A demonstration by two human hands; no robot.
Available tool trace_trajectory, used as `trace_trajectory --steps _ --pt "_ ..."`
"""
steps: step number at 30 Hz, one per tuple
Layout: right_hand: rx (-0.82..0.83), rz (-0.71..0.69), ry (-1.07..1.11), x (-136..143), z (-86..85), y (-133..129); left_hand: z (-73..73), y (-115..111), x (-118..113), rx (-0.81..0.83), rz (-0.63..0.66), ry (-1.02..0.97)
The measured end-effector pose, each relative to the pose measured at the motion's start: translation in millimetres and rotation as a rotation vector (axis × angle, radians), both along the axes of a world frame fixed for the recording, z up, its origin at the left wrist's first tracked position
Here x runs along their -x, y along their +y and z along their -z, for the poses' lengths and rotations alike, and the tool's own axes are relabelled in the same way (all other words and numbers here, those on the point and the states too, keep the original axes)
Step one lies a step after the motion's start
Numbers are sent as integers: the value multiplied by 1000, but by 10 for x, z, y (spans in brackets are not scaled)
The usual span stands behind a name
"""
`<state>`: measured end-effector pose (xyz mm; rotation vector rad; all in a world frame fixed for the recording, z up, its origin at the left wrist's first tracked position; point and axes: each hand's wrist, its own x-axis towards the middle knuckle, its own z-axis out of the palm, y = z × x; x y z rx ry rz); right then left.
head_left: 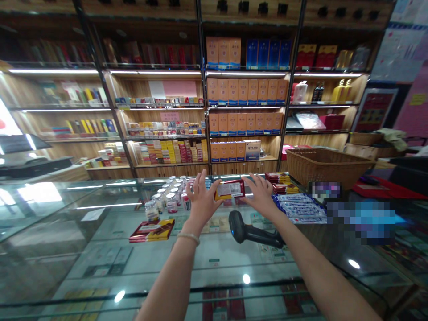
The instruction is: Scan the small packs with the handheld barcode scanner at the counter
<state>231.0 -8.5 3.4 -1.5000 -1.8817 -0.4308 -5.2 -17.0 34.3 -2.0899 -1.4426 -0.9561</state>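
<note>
Between my two hands a small red and yellow packet [230, 189] is held up by its ends, its barcode side facing me. My left hand [201, 196] pinches the left end between thumb and fingers, and my right hand [261, 192] pinches the right end. Just below, a black barcode scanner [252, 232] lies on the glass counter [207, 276]. Similar red and yellow packets [152, 230] lie flat to the left of my left hand. More such packets [282, 183] are stacked beyond my right hand.
Small lidded jars [171, 201] stand in a group left of centre. Blue and white packets [301, 207] lie to the right, with a wicker basket [326, 167] behind them. Shelves [247, 107] of boxes line the wall. A black cable runs across the counter at right.
</note>
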Motion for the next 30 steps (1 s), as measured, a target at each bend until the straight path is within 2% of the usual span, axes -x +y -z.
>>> trace_trajectory --steps 6,12,16,22,30 --pt "-110 -54 -48 -66 -118 -169 -23 -21 -14 -16 0 -1" --pt "-205 -135 -126 23 -236 -394 -24 -41 -37 -20 -9 26" --pt "-232 -143 -137 48 -244 -420 -13 -25 -42 -13 -16 35" --pt "-268 -69 -61 24 -237 -386 -53 -31 -47 -22 13 -13" --pt "-281 -107 -86 194 -188 -405 -130 -231 -259 -52 125 -94"
